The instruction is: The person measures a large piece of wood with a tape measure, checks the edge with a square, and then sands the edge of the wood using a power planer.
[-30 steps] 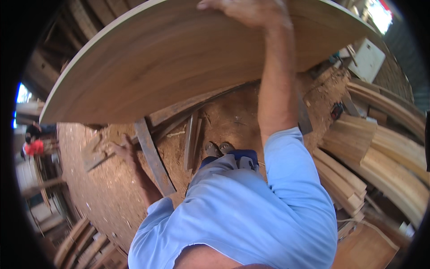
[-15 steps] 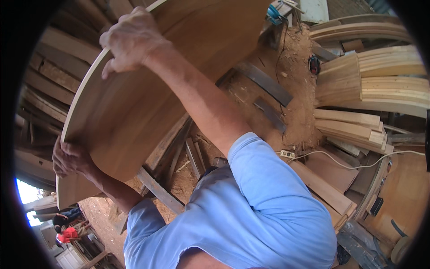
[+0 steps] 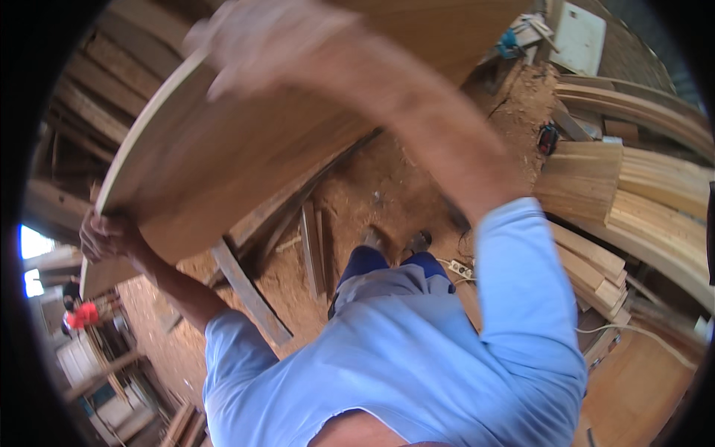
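Left grip has since moved onto the wooden board.

Motion blur smears the right hand at upper left, so its finger contact with the broad, brown, curved-edged wooden panel cannot be told. The frame's top crops that panel. Far left, a red-clad person is too small to make out.

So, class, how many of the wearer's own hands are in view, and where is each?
2: the left hand grips the wooden panel near its lower-left end; the right hand, blurred, is at the panel's edge farther up.
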{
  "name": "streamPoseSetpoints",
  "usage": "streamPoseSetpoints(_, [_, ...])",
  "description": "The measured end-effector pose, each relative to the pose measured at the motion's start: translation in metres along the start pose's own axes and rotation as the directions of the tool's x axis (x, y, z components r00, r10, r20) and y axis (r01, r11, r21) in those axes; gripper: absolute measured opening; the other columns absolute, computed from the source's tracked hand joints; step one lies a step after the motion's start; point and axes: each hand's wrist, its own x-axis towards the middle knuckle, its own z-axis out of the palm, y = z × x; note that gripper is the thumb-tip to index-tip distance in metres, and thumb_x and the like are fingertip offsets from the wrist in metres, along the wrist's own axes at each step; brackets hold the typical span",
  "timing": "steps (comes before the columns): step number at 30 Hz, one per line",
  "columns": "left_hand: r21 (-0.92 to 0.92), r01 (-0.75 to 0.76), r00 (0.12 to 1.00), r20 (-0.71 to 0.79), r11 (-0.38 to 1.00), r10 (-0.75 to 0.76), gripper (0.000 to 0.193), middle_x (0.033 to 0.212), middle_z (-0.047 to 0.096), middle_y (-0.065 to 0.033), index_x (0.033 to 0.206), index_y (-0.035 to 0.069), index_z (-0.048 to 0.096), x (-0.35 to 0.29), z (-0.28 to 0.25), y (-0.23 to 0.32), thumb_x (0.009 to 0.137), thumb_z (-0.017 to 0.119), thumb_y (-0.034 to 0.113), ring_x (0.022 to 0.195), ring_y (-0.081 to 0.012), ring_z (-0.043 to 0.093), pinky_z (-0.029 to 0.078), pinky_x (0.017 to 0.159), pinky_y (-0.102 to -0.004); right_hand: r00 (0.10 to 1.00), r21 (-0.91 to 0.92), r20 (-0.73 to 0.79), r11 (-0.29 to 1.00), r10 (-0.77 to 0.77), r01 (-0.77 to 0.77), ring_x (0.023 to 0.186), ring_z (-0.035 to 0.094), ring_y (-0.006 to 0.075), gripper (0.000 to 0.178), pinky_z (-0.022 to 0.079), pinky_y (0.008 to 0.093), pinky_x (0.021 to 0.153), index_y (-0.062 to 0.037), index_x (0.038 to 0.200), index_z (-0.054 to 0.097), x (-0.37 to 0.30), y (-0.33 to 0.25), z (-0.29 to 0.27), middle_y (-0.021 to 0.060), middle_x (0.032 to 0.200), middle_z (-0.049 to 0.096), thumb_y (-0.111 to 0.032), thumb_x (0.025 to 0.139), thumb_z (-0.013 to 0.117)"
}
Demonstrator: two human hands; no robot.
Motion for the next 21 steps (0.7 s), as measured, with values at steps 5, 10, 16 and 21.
streamPoseSetpoints(5, [0.039,0.015,0.999,-0.049,0.999,-0.013,0.061,0.078,0.074,0.0033,0.068,0.018,0.072,-0.002,0.005,-0.003,0.102,0.03,0.044,0.077,-0.0239,0.066,0.041,0.083,-0.0419,0.999,-0.079,0.049,0.997,0.014,-0.01,0.096,0.066,0.0381,0.057,0.049,0.0481,0.086,-0.0015,0.1,0.064,-0.009,0.055,-0.022,0.0186,0.095,0.069,-0.055,0.083,0.071])
streamPoseSetpoints(10, [-0.003,0.1,0.995,0.0,0.995,-0.1,0.065,0.079,0.074,0.0036,0.07,0.018,0.075,-0.003,0.003,0.009,0.102,0.027,0.05,0.084,-0.0238,0.065,0.037,0.088,-0.0434,0.99,-0.061,-0.13,0.997,-0.058,0.051,0.095,0.065,0.0411,0.062,0.048,0.0484,0.085,-0.0012,0.098,0.063,-0.006,0.069,0.005,0.0197,0.092,0.067,-0.058,0.077,0.074])
streamPoseSetpoints(16, [-0.033,0.039,0.999,0.005,0.999,-0.039,0.06,0.08,0.075,0.0076,0.073,0.019,0.076,0.005,0.004,0.019,0.102,0.03,0.045,0.083,-0.0174,0.066,0.036,0.089,-0.0375,0.996,0.008,-0.082,0.999,-0.042,0.043,0.093,0.064,0.0424,0.061,0.048,0.048,0.085,-0.0004,0.098,0.062,0.006,0.067,0.004,0.0201,0.092,0.067,-0.057,0.078,0.075])
streamPoseSetpoints(21, [-0.056,0.015,0.999,-0.028,0.998,-0.017,0.057,0.08,0.075,0.0088,0.073,0.02,0.076,0.009,0.008,0.024,0.102,0.032,0.042,0.079,-0.0153,0.066,0.038,0.086,-0.0352,0.997,-0.001,-0.075,0.999,-0.037,0.037,0.094,0.065,0.0421,0.062,0.049,0.0469,0.086,0.0003,0.102,0.062,0.01,0.061,0.003,0.0197,0.092,0.068,-0.054,0.077,0.078])
